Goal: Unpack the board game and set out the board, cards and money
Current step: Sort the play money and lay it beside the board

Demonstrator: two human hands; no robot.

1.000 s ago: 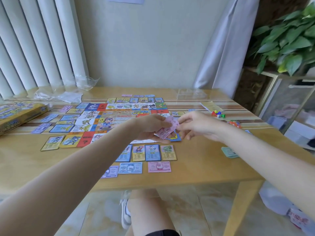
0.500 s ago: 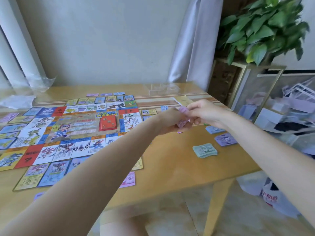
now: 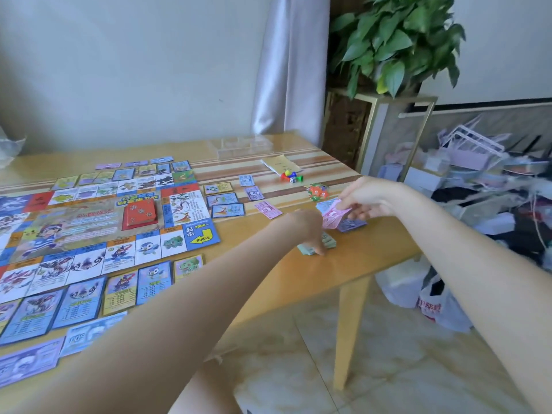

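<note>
A pale wall, a grey curtain (image 3: 286, 67) and a leafy plant (image 3: 397, 40) on a gold-framed stand back a glossy wooden desk (image 3: 367, 258) over a marble-tiled floor. The game board (image 3: 98, 222) lies flat at the desk's left, a red card deck (image 3: 140, 215) at its centre and cards (image 3: 149, 283) lined along its near edge. Coloured pawns and a die (image 3: 291, 176) sit beyond, near a clear tray (image 3: 242, 144). The right hand (image 3: 364, 198) pinches a fan of pink notes (image 3: 334, 218). The left hand (image 3: 307, 228) reaches down, fingertips on a green money stack (image 3: 316, 246); its grip is blurred, so I cannot tell whether it holds. The clutter at right is indistinct.
</note>
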